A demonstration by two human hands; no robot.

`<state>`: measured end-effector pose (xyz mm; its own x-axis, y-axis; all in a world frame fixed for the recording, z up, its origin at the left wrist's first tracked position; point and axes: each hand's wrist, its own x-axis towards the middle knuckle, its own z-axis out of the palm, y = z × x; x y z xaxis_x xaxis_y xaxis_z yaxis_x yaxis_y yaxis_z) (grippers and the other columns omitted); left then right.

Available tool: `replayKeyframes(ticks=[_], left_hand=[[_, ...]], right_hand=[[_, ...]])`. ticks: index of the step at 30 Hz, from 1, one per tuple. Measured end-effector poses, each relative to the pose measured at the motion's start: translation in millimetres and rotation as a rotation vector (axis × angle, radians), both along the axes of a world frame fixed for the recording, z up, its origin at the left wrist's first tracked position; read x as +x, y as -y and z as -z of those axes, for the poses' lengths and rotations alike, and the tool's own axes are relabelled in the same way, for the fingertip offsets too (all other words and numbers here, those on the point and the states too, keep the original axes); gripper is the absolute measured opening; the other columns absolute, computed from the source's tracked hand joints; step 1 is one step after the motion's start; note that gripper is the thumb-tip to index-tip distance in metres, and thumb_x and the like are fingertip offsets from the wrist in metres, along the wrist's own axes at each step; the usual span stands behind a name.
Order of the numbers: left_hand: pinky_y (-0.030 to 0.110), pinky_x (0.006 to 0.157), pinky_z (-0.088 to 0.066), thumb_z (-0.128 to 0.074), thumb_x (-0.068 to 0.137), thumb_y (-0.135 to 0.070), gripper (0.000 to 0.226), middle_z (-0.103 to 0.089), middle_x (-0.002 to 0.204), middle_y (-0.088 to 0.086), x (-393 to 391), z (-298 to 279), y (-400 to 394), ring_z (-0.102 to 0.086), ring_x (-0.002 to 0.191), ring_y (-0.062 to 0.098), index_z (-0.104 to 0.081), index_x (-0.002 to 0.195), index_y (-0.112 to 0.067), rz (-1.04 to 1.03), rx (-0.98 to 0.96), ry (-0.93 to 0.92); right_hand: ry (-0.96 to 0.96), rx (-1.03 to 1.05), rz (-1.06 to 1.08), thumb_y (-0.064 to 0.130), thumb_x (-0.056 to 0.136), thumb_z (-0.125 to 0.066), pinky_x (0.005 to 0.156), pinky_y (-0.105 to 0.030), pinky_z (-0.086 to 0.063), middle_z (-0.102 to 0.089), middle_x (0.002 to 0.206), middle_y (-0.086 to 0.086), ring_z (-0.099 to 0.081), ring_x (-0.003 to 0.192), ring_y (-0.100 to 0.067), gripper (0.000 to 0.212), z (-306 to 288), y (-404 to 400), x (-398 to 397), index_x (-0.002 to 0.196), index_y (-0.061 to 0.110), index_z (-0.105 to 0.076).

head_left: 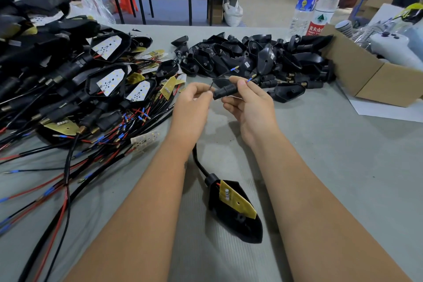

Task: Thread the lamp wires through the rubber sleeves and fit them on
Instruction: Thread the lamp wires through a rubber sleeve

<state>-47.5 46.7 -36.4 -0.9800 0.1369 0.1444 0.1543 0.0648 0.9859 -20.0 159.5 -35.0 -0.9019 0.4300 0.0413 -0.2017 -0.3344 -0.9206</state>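
Observation:
My right hand (248, 103) pinches a black rubber sleeve (225, 92) held roughly level above the table. My left hand (194, 101) pinches the thin black wires at the sleeve's left end. Two blue-tipped wire ends (235, 68) stick out past my right fingers. The black cable (201, 165) runs down from under my left wrist to a black lamp housing (238, 213) with a yellow circuit board (235, 199), lying on the grey table between my forearms.
A heap of wired lamp units (75, 89) with red and black cables covers the left of the table. Empty black housings and sleeves (258, 57) are piled at the back. A cardboard box (366, 75) and two water bottles (320, 2) stand at the right.

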Motion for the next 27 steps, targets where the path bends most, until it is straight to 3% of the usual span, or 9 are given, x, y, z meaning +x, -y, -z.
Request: replayKeyframes(ticks=[4, 6, 11, 15, 19, 23, 27], left_hand=[[0.029, 0.082, -0.048, -0.047, 0.101, -0.021, 0.019, -0.071, 0.096, -0.014, -2, -3, 1, -0.062, 0.093, 0.003, -0.064, 0.096, -0.029, 0.054, 0.126, 0.081], [0.028, 0.083, -0.048, -0.046, 0.103, -0.021, 0.019, -0.074, 0.095, -0.012, -5, -3, 4, -0.064, 0.098, 0.006, -0.063, 0.103, -0.028, 0.095, 0.217, 0.112], [0.02, 0.065, -0.047, -0.045, 0.102, -0.007, 0.021, -0.062, 0.068, -0.003, -8, -8, 6, -0.059, 0.064, 0.006, -0.064, 0.106, -0.015, 0.082, 0.553, 0.134], [0.027, 0.073, -0.047, -0.046, 0.102, -0.012, 0.018, -0.061, 0.071, -0.001, -9, -10, 11, -0.06, 0.071, 0.012, -0.063, 0.099, -0.017, 0.04, 0.71, 0.153], [0.02, 0.063, -0.048, -0.047, 0.103, -0.025, 0.019, -0.061, 0.072, -0.005, -8, -9, 13, -0.062, 0.071, 0.009, -0.064, 0.095, -0.023, -0.036, 0.644, 0.105], [0.015, 0.056, -0.044, -0.049, 0.101, -0.01, 0.018, -0.065, 0.075, -0.001, -13, -5, 14, -0.061, 0.065, 0.004, -0.066, 0.098, -0.013, -0.141, 0.494, 0.057], [0.008, 0.05, -0.039, -0.052, 0.097, -0.007, 0.024, -0.056, 0.066, -0.004, -11, -1, 11, -0.052, 0.052, -0.003, -0.067, 0.11, -0.02, -0.16, 0.218, -0.065]], right_hand=[[0.042, 0.046, -0.035, 0.012, 0.101, -0.05, 0.059, -0.021, -0.05, -0.063, 0.073, -0.003, -0.057, 0.058, -0.012, 0.022, 0, -1, 0, 0.09, 0.012, -0.069], [0.054, 0.047, -0.058, 0.01, 0.1, -0.05, 0.057, -0.021, -0.05, -0.063, 0.069, -0.001, -0.057, 0.057, -0.012, 0.021, -1, -1, 0, 0.09, 0.01, -0.069], [0.023, -0.099, -0.061, 0.008, 0.101, -0.048, 0.059, -0.02, -0.054, -0.064, 0.077, -0.007, -0.061, 0.057, -0.013, 0.021, -1, -3, -1, 0.09, 0.006, -0.066], [0.009, -0.274, 0.003, 0.009, 0.102, -0.047, 0.058, -0.021, -0.055, -0.062, 0.078, -0.009, -0.064, 0.056, -0.012, 0.022, -1, -8, -3, 0.089, 0.005, -0.064], [0.01, -0.346, 0.015, 0.01, 0.103, -0.045, 0.058, -0.021, -0.056, -0.06, 0.078, -0.01, -0.065, 0.054, -0.011, 0.023, 0, -10, -5, 0.089, 0.005, -0.063], [-0.009, -0.428, 0.035, 0.01, 0.103, -0.044, 0.059, -0.021, -0.057, -0.058, 0.078, -0.01, -0.065, 0.055, -0.012, 0.022, 1, -13, -5, 0.09, 0.004, -0.062], [-0.011, -0.38, 0.026, 0.011, 0.104, -0.043, 0.059, -0.021, -0.056, -0.056, 0.079, -0.009, -0.063, 0.055, -0.011, 0.023, 2, -12, -5, 0.093, 0.005, -0.062]])
